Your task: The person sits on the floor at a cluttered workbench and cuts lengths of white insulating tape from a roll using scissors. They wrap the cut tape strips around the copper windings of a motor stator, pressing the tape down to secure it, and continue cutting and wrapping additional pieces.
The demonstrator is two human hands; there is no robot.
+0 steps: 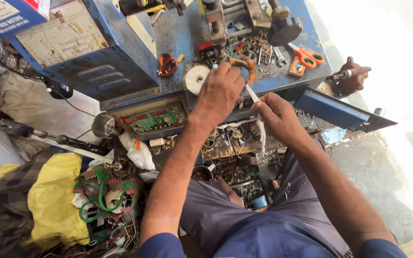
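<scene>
My left hand (pixel 219 93) reaches onto the blue machine top (pixel 182 33) and grips an orange wire coil (pixel 244 64) at its edge. A white strip of tape (pixel 259 126) runs from the coil down through my right hand (pixel 278 114), which pinches it; the loose end hangs below. A white tape roll (pixel 196 79) lies just left of my left hand.
Orange-handled scissors (pixel 307 56), loose nuts and bolts (pixel 256 48) and another copper coil (pixel 167 64) lie on the machine top. A counter panel (pixel 153 118) faces me. A metal cup (pixel 103 125), a green mesh basket of parts (pixel 106 191) and yellow cloth (pixel 53 200) sit at the left.
</scene>
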